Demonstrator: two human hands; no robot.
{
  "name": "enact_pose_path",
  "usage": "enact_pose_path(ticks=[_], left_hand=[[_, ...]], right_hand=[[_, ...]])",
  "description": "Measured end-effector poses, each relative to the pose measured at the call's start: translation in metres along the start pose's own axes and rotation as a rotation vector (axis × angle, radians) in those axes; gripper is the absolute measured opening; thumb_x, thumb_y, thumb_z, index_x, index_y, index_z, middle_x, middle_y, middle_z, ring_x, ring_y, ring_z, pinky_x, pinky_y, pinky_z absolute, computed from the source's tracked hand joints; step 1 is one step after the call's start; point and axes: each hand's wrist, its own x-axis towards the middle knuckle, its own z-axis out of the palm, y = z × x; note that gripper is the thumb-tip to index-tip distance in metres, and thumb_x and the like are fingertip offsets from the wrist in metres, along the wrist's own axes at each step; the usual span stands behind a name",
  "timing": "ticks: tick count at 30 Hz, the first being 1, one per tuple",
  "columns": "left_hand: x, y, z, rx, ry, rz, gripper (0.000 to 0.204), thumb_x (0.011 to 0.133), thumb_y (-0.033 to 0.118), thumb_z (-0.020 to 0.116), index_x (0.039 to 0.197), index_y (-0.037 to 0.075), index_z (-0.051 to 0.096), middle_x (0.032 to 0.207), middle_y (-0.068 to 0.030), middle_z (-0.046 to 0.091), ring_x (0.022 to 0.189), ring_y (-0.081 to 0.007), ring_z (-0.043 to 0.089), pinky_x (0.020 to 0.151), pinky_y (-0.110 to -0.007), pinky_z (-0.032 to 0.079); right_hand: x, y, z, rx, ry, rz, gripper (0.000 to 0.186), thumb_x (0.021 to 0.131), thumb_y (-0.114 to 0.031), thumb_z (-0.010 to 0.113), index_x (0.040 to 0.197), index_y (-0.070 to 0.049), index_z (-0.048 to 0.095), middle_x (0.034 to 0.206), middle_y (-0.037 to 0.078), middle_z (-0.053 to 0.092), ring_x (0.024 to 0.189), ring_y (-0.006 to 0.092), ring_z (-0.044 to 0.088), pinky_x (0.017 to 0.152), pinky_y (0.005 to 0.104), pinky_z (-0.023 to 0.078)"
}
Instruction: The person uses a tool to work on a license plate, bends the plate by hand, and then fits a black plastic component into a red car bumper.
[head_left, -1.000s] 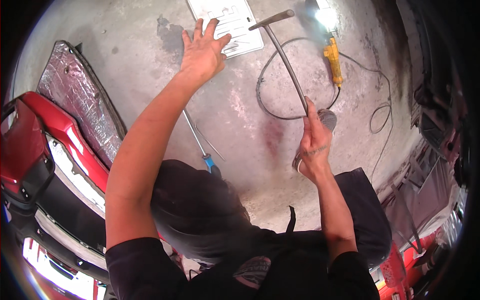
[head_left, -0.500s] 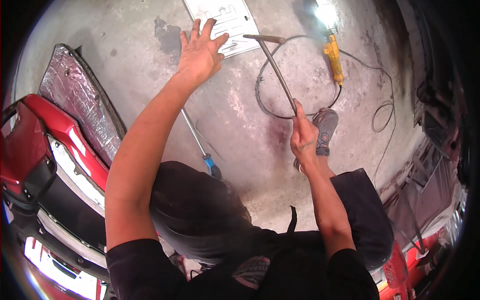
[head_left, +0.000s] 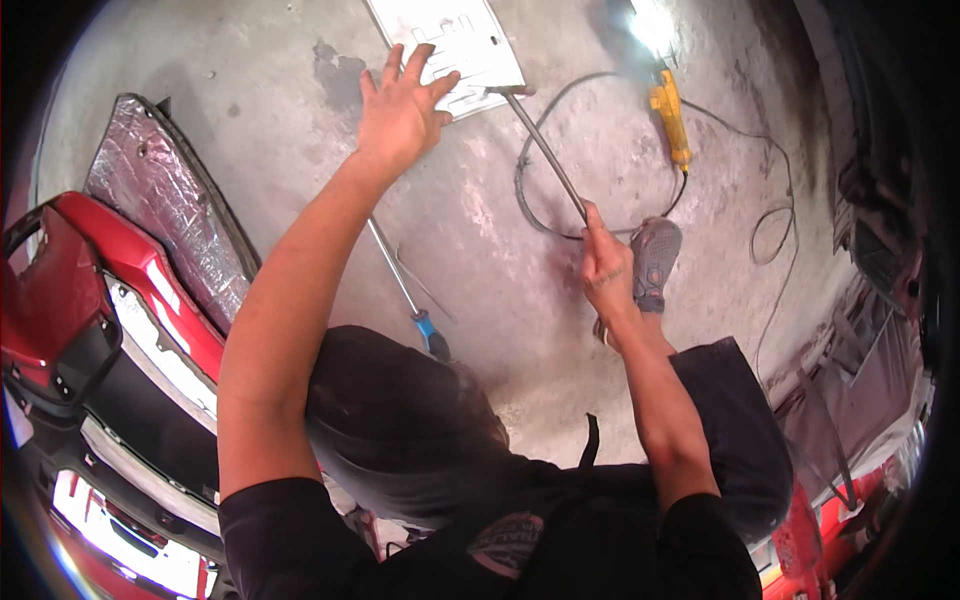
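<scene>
A white metal licence plate (head_left: 470, 25) with raised characters lies on the concrete floor at the top. My left hand (head_left: 400, 115) is open, its fingers spread over the plate's lower left part. In my right hand (head_left: 606, 262), closed around the end of its long handle, is a thin-headed hammer (head_left: 545, 150). The hammer's head is at the plate's lower right edge; whether it touches the metal I cannot tell. Below my left forearm lies a screwdriver (head_left: 425, 325) with a blue and black handle and a long shaft, a thin wire (head_left: 415, 272) beside it.
A yellow work lamp (head_left: 670, 120) shines at the upper right, its dark cable (head_left: 520, 180) looping over the floor. Left are a foil-backed panel (head_left: 165, 180) and red and black car body parts (head_left: 130, 245). My shoe (head_left: 655, 262) is beside my right hand; grey covering (head_left: 850, 400) lies right.
The hammer's head has dropped slightly and turned, from beside the plate to its lower right edge. My left hand stays spread on the plate. The whole view has shifted a little.
</scene>
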Motion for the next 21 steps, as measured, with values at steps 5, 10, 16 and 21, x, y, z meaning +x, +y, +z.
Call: enact_pose_path(ticks=[5, 10, 16, 21], left_hand=[[-0.006, -0.007, 0.002, 0.014, 0.001, -0.020, 0.053, 0.094, 0.025, 0.073, 0.145, 0.028, 0.061, 0.165, -0.0088, 0.033, 0.156, -0.0385, 0.022, 0.120, -0.071, 0.025], [-0.003, -0.001, 0.001, 0.006, -0.009, -0.032, 0.053, 0.094, 0.024, 0.072, 0.145, 0.027, 0.061, 0.165, -0.0097, 0.032, 0.156, -0.0398, 0.021, 0.120, -0.072, 0.024], [-0.002, -0.003, 0.001, -0.020, 0.002, -0.020, 0.053, 0.093, 0.023, 0.073, 0.145, 0.025, 0.061, 0.165, -0.0109, 0.032, 0.155, -0.0411, 0.021, 0.120, -0.073, 0.023], [-0.005, -0.004, 0.004, -0.025, 0.002, -0.020, 0.052, 0.093, 0.021, 0.073, 0.144, 0.025, 0.062, 0.165, -0.0114, 0.031, 0.155, -0.0412, 0.020, 0.120, -0.073, 0.023]], right_hand=[[0.006, -0.036, -0.018, 0.005, -0.125, 0.143, 0.076, 0.081, 0.011, 0.050, 0.152, -0.017, 0.049, 0.087, 0.023, 0.063, 0.078, 0.0435, 0.065, 0.072, 0.0478, 0.053], [0.010, -0.044, -0.021, 0.070, -0.050, 0.040, 0.075, 0.082, 0.010, 0.053, 0.152, -0.017, 0.049, 0.087, 0.023, 0.063, 0.077, 0.0437, 0.065, 0.070, 0.0489, 0.051], [0.031, -0.061, -0.040, -0.032, -0.199, 0.223, 0.065, 0.089, 0.007, 0.055, 0.150, -0.015, 0.051, 0.085, 0.024, 0.063, 0.078, 0.0440, 0.065, 0.071, 0.0485, 0.050], [0.028, -0.080, -0.048, 0.011, -0.105, 0.123, 0.055, 0.097, 0.001, 0.054, 0.150, -0.014, 0.051, 0.086, 0.026, 0.064, 0.080, 0.0446, 0.065, 0.071, 0.0495, 0.050]])
